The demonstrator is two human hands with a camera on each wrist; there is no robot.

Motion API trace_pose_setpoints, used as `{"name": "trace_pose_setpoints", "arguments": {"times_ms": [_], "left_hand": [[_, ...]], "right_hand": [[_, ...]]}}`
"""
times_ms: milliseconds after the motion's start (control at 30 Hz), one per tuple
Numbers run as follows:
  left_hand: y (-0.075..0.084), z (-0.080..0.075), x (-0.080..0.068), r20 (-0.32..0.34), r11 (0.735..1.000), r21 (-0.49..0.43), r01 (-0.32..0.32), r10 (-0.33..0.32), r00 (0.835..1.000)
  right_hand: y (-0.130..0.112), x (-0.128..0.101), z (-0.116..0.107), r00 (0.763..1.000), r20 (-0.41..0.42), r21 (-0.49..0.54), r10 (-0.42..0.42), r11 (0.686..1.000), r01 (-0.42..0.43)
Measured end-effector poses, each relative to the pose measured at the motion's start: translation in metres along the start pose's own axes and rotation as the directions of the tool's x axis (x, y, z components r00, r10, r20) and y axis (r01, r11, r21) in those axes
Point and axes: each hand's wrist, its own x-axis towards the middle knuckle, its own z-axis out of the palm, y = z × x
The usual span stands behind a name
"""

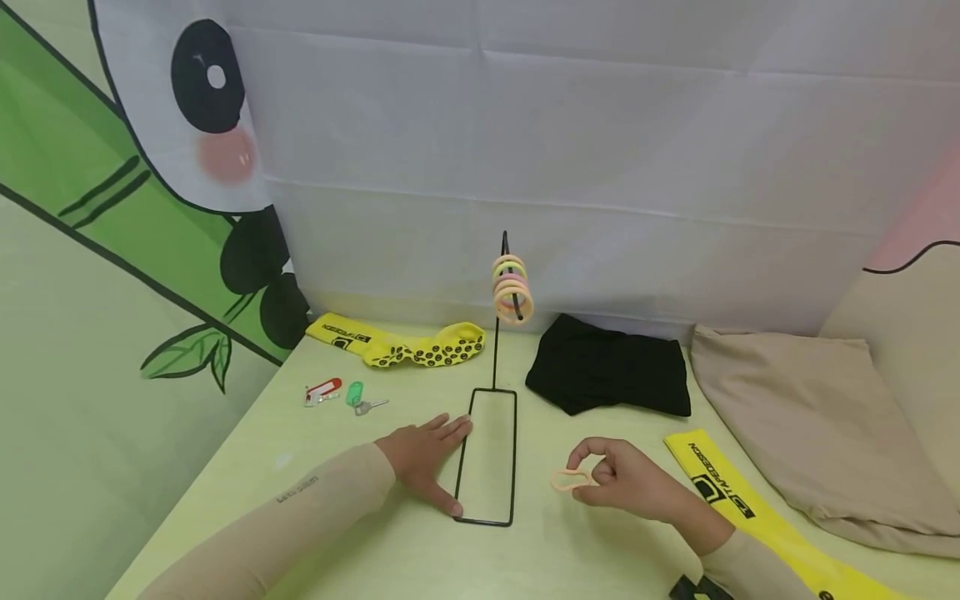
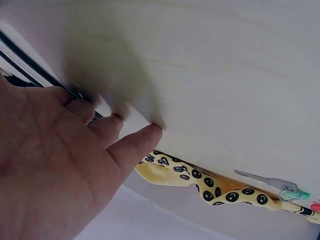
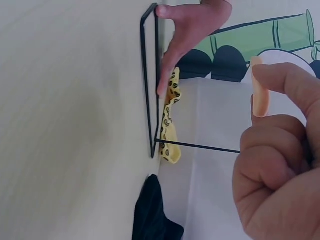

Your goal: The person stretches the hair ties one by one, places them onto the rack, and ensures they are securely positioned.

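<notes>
1. My left hand (image 1: 423, 462) lies flat on the pale green table (image 1: 315, 492), fingers straight and spread, pressing along the left edge of the black wire stand's (image 1: 487, 454) rectangular base; thumb and fingertips touch the wire.
2. In the left wrist view that same left hand (image 2: 55, 165) shows extended fingers (image 2: 135, 145) resting on the tabletop, with black wire running just beyond them.
3. My right hand (image 1: 630, 483) hovers right of the base, thumb and forefinger pinching a peach hair tie (image 1: 572, 480), the other fingers curled in.
4. The right wrist view shows the hair tie (image 3: 260, 92) edge-on between my fingertips, held apart from the stand (image 3: 152, 85).
5. The stand's upright rod carries a hook with a stack of rings (image 1: 512, 289) in peach, yellow and pink.
6. A yellow sock (image 1: 408, 343) with black dotted grip sole lies behind the stand at left; it bears a black logo I cannot read.
7. A second yellow sock (image 1: 738, 500) lies by my right wrist, its black lettering upside down and not clearly legible.
8. My left sleeve (image 1: 300, 490) has small dark print, too small to read.
9. Keys with red and green tags (image 1: 341, 393) rest left of the stand.
10. A folded black cloth (image 1: 611, 375) and a beige pillow (image 1: 810, 417) lie at right.
</notes>
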Motion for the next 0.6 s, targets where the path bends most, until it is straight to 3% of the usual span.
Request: {"name": "trace_pose_setpoints", "arguments": {"times_ms": [200, 600], "left_hand": [[0.0, 0.001, -0.001, -0.003, 1.0, -0.008, -0.01, 0.01, 1.0], [0.001, 0.0, -0.002, -0.013, 1.0, -0.006, -0.006, 0.006, 1.0]], "right_hand": [[-0.009, 0.003, 0.0, 1.0, -0.005, 0.01, -0.017, 1.0, 0.017], [-0.038, 0.011, 0.001, 0.996, -0.044, -0.074, -0.073, 0.995, 0.07]]}}
